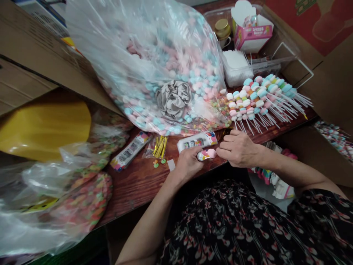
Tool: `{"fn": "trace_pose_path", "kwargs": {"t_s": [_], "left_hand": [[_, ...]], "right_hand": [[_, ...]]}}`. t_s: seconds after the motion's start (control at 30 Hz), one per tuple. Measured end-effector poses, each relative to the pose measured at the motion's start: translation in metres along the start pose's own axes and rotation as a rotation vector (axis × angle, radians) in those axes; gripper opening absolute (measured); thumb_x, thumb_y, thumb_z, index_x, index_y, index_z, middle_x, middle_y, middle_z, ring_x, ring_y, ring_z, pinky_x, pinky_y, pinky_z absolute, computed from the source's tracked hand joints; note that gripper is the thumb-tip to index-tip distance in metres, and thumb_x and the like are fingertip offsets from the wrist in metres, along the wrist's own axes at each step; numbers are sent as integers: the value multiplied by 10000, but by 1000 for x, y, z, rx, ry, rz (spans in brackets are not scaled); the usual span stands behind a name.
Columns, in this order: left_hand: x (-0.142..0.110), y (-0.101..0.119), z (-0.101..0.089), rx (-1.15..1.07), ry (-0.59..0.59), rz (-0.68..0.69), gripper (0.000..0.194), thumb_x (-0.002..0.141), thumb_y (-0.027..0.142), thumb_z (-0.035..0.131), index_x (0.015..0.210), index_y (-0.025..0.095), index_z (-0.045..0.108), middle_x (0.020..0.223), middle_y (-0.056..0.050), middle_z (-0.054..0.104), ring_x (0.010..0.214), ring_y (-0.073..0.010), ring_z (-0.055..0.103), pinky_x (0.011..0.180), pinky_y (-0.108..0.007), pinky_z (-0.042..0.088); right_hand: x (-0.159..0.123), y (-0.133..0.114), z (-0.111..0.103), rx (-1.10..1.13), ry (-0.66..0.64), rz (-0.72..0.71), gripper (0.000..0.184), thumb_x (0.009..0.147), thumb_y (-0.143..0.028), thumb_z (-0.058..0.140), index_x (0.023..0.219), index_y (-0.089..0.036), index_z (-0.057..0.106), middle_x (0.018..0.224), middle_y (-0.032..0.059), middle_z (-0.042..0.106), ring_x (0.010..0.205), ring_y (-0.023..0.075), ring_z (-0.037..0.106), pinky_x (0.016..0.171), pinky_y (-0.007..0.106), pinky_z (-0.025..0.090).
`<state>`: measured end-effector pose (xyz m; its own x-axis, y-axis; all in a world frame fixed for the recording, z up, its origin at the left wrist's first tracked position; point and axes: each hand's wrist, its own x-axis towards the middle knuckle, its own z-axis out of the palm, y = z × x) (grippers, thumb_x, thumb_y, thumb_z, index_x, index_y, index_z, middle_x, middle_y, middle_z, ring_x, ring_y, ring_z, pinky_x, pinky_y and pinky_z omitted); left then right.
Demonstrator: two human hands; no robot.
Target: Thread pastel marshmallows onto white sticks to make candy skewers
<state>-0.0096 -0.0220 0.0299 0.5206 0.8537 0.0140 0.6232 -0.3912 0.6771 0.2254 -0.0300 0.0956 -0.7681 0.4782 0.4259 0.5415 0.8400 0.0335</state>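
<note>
My left hand [188, 162] and my right hand [237, 149] meet at the front edge of the wooden table [138, 180], both closed on a small marshmallow skewer in a printed wrapper [206, 154]. Its pink candy end shows between my fingers. Just behind my hands lies a stack of printed wrappers [197, 140]. A pile of finished skewers [259, 97] with pink, blue and white candies and white sticks lies to the right of them.
A huge clear bag of pastel marshmallows [154, 62], tied with a grey knot, fills the middle. Gold twist ties [160, 146], another wrapper pack [130, 150], bags of colourful candy [82, 198], cardboard boxes [24, 59], a pink box [252, 35] and a jar [222, 28] surround it.
</note>
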Motion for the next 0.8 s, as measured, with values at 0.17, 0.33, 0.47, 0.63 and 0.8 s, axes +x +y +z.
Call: {"fn": "trace_pose_path", "kwargs": {"t_s": [0.17, 0.33, 0.47, 0.63, 0.8], "left_hand": [[-4, 1, 3, 191, 53, 55, 63, 751, 213, 646, 801, 176, 649, 727, -33, 635, 648, -151, 540, 585, -253, 349], [-5, 13, 5, 50, 32, 5, 168, 757, 324, 684, 747, 174, 610, 668, -2, 589, 599, -123, 483, 565, -238, 341], [-3, 16, 9, -81, 19, -50, 188, 704, 291, 691, 664, 174, 550, 604, 34, 508, 573, -100, 414, 539, -220, 300], [-2, 15, 14, -90, -42, -43, 172, 673, 236, 643, 634, 180, 486, 595, 45, 479, 561, -93, 389, 537, -221, 270], [-5, 12, 8, 5, 22, -47, 141, 624, 158, 591, 635, 191, 455, 585, 47, 469, 548, -97, 379, 528, -233, 240]], "right_hand": [[0, -4, 3, 2, -81, 103, 192, 852, -128, 464, 756, -160, 626, 661, 32, 608, 637, 150, 403, 638, 330, 196], [5, -7, 9, 22, -63, 109, 185, 874, -158, 473, 771, -161, 627, 680, 39, 624, 643, 149, 432, 636, 328, 199], [6, -7, 11, 68, -45, 1, 152, 840, -127, 488, 788, -172, 624, 671, 27, 616, 645, 152, 440, 629, 323, 201], [7, -6, 10, 142, -72, -83, 158, 856, -127, 481, 837, -182, 629, 687, 12, 621, 661, 151, 451, 642, 315, 223], [1, -11, 7, 103, -32, -104, 209, 935, -166, 435, 840, -161, 621, 686, 20, 597, 661, 148, 445, 671, 315, 257]]}}
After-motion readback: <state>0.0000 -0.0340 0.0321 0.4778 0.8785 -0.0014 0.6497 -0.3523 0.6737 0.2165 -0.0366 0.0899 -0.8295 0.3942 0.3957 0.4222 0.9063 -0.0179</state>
